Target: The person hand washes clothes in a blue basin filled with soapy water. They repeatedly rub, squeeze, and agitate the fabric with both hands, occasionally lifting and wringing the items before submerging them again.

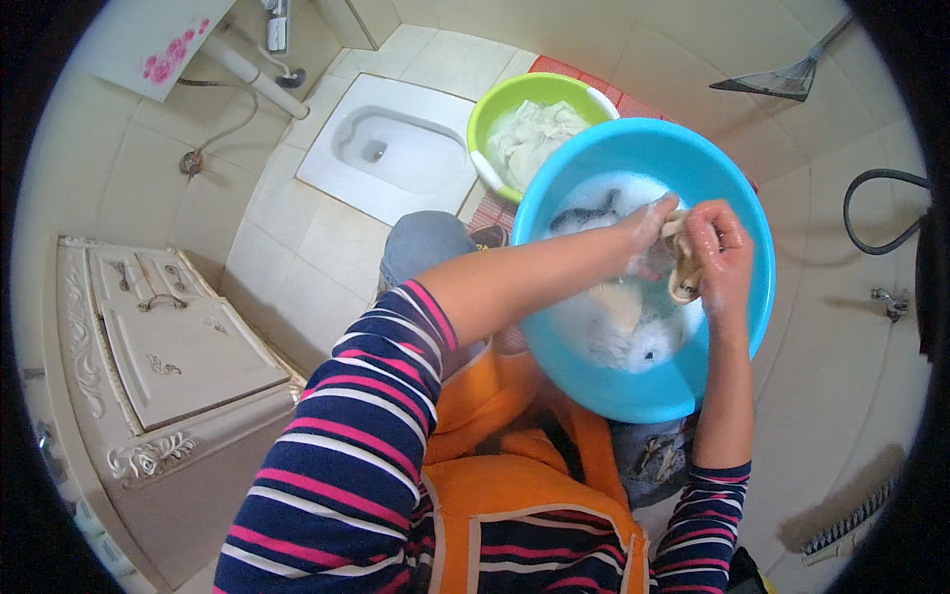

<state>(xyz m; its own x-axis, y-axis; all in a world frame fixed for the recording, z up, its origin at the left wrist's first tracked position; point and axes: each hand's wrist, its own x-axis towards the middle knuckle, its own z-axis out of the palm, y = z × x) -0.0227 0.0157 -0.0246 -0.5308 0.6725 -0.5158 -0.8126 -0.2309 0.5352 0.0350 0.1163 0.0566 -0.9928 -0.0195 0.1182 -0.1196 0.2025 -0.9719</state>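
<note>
Above a blue plastic basin (646,405) of foamy water, my left hand (647,230) and my right hand (720,256) are close together, wet and dotted with suds. Both grip a small beige cloth item (684,278), which hangs between them in a bunched loop. My fingers hide part of it, so its exact kind is unclear. Under my hands, white suds (653,349) cover much of the water. A dark cloth (582,217) shows through the foam at the upper left, and a pale cloth (617,306) lies nearer to me.
A green basin (481,111) with white handles holds white cloth (538,134) in water, touching or just behind the blue one. Left of it is a squat toilet (401,148). A carved cabinet (193,356) stands at left; a wall tap (893,303) and brush (850,520) are at right.
</note>
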